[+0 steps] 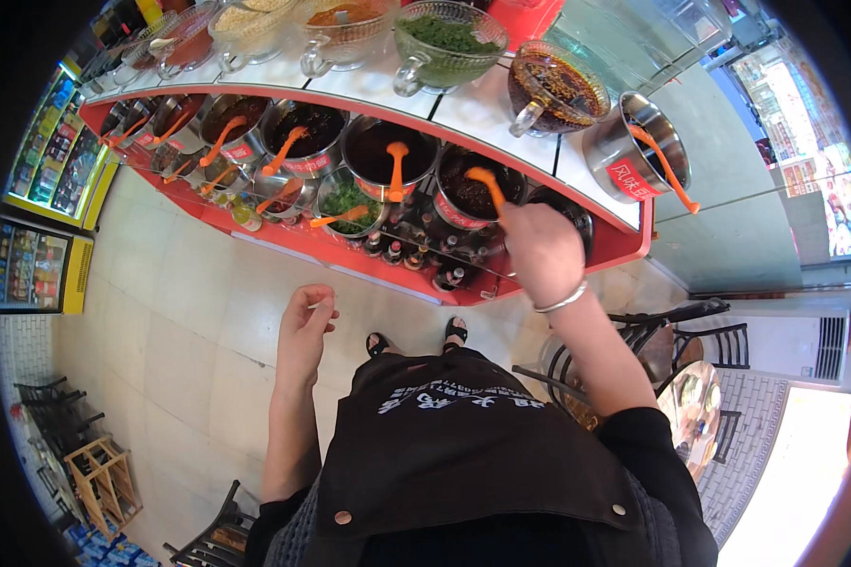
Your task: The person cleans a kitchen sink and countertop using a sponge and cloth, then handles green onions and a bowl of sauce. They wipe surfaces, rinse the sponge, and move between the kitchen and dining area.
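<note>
My right hand (544,248), with a silver bangle at the wrist, grips an orange ladle (486,183) by its handle. The ladle's curved end is over a steel pot of dark sauce (461,170) on the upper red shelf. My left hand (310,312) hangs over the floor with loosely curled fingers, holding nothing. Left of the sauce pot stands another steel pot (376,145) with an orange ladle. Below it is a steel pot of chopped green herbs (351,205). On the white counter above are a glass bowl of chili oil (557,85) and a glass bowl of chopped greens (450,35).
A labelled steel pot (610,163) stands at the counter's right end. Small bottles (415,256) fill the lower shelf behind its red edge (369,280). Chairs (716,344) and a round table (688,411) are at the right, drinks fridges (53,156) at the far left.
</note>
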A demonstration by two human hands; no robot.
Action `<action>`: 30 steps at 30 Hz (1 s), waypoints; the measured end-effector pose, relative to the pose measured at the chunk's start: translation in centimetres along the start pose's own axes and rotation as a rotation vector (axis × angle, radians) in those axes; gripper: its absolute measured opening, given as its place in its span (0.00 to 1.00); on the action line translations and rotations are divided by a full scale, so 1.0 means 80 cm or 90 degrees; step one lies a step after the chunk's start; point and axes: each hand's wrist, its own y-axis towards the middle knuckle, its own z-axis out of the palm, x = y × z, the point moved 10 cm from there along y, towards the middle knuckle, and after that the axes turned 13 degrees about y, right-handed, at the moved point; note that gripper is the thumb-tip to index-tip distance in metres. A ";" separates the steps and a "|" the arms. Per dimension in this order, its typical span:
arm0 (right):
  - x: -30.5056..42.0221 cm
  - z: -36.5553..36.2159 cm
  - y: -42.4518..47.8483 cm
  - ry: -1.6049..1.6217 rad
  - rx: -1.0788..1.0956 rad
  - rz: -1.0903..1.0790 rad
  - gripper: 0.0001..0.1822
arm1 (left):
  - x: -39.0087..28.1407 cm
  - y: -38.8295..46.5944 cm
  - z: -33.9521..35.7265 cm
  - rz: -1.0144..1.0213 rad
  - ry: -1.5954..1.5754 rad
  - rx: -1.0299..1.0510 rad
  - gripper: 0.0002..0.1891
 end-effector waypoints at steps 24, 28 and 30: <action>0.076 0.124 -0.091 0.371 0.213 0.107 0.14 | 0.295 -0.087 -0.134 -0.310 0.670 -0.091 0.17; 0.135 0.230 -0.111 0.510 0.438 0.047 0.14 | 0.517 -0.232 -0.155 -0.462 0.670 -0.110 0.18; 0.156 0.257 -0.104 0.534 0.468 0.017 0.13 | 0.524 -0.302 -0.136 -0.529 0.663 -0.092 0.23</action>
